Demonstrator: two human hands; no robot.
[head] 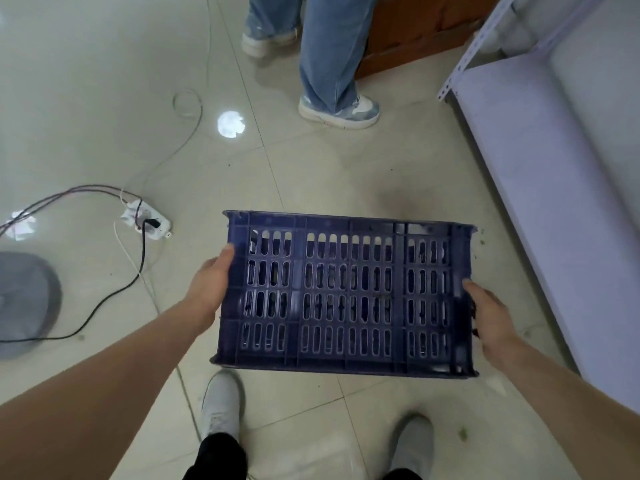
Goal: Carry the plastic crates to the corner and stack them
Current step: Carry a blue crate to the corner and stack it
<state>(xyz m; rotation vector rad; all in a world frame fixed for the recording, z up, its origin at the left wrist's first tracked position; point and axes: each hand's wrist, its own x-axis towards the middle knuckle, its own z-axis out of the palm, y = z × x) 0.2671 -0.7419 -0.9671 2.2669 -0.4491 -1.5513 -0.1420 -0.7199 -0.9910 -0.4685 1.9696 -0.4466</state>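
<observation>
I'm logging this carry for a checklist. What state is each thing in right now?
blue crate: off the floor, held at both short ends, slotted face toward the camera.
left hand: grips the crate's left end.
right hand: grips the crate's right end.
power strip: on the floor, black plug inserted.
other person: standing ahead.

One blue crate [346, 296] at centre; left hand [211, 282], right hand [491, 317]; at left, one power strip [147, 221], one fan base [24, 299]; at right, one shelf unit [554, 168]; two grey shoes [221, 403] below, two pale shoes [341, 112] above.
</observation>
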